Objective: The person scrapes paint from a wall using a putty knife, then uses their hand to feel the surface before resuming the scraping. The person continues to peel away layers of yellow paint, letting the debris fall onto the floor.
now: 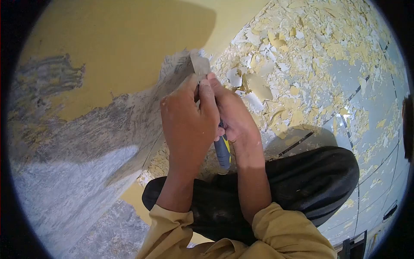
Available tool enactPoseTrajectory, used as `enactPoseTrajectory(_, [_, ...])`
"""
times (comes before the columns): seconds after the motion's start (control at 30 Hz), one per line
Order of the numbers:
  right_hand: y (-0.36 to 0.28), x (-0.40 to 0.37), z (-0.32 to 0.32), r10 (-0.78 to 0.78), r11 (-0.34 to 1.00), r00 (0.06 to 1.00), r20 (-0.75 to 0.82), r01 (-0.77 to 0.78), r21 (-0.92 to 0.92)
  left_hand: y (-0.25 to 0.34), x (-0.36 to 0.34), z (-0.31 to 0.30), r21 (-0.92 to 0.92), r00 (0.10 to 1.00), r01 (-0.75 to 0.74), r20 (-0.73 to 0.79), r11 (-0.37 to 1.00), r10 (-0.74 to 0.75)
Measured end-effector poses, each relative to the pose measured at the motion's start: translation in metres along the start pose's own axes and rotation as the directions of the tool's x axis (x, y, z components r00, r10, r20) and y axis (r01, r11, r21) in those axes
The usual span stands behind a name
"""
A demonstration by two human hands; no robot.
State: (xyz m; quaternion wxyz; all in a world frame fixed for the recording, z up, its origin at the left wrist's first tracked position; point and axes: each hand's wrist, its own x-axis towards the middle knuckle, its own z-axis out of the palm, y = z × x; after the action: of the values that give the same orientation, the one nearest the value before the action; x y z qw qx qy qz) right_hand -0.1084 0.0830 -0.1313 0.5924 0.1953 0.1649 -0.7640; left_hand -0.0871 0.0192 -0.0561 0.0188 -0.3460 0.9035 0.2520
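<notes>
A paint scraper (pixel 223 152) with a grey and yellow handle is gripped in both of my hands. My left hand (pixel 189 114) is closed near the base of its blade, fingers and thumb pinched together. Around the handle from the other side wraps my right hand (pixel 236 113), partly hidden behind the left. The flat metal blade (pixel 200 64) points away from me and meets the wall at the edge of the yellow paint (pixel 129 47). Below that edge the wall shows a bare grey, scratched surface (pixel 99 134).
Paint flakes (pixel 297 77) in yellow and white litter the floor along the wall. Grey floor tiles (pixel 358 164) with dark lines show at the right. My bent legs in dark trousers (pixel 306 181) lie beneath my forearms. A separate scraped patch (pixel 51 80) marks the wall at left.
</notes>
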Motion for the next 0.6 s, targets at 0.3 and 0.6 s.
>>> enactPoseTrajectory(0.3, [0.006, 0.019, -0.004, -0.194, 0.980, 0.978, -0.075, 0.190, -0.058, -0.013, 0.013, 0.030, 0.082, 0.973, -0.142, -0.174, 0.986, 0.155])
enactPoseTrajectory(0.6, [-0.001, -0.004, 0.011, -0.043, 0.998, 0.994, -0.104, 0.037, -0.059, 0.013, 0.001, -0.009, -0.003, 0.999, 0.032, -0.016, 0.999, -0.032])
